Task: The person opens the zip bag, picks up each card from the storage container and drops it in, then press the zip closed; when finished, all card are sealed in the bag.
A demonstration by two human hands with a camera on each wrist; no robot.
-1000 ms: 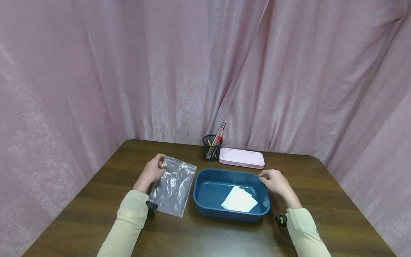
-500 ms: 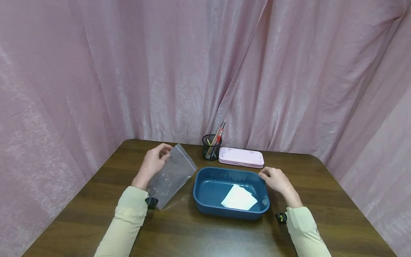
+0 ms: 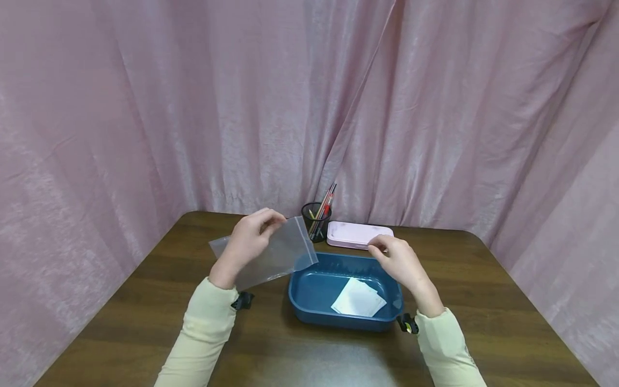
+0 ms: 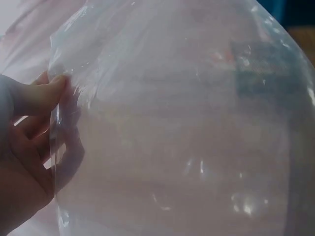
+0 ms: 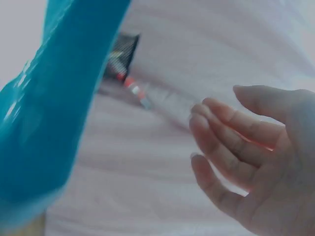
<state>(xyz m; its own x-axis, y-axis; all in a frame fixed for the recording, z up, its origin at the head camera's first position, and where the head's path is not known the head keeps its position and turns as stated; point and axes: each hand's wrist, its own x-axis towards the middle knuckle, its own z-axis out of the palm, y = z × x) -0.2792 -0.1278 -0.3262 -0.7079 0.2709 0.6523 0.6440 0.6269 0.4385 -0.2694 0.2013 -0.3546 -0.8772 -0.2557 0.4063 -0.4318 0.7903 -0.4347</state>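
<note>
My left hand (image 3: 252, 236) pinches a clear zip bag (image 3: 285, 247) by its edge, between thumb and fingers. The bag hangs in the air, its zip end reaching over the left rim of a blue bin (image 3: 319, 321). In the left wrist view the bag (image 4: 182, 137) fills most of the picture, with the thumb (image 4: 42, 96) pressed on its edge. My right hand (image 3: 398, 260) hovers over the bin's back right corner, holding nothing. Its fingers (image 5: 231, 147) are loosely bent and apart from the thumb. White folded papers (image 3: 359, 298) lie inside the bin.
A black mesh cup (image 3: 315, 221) with pencils and a red pen stands behind the bin. Beside it lies a pink case (image 3: 358, 234). The brown wooden table (image 3: 290, 357) extends around them, and a pink curtain (image 3: 271, 107) hangs at its back and sides.
My left hand has lifted the bag off the table and carried it rightward, turning its zip end toward the bin. My right hand has left the bin's rim and moved up and left.
</note>
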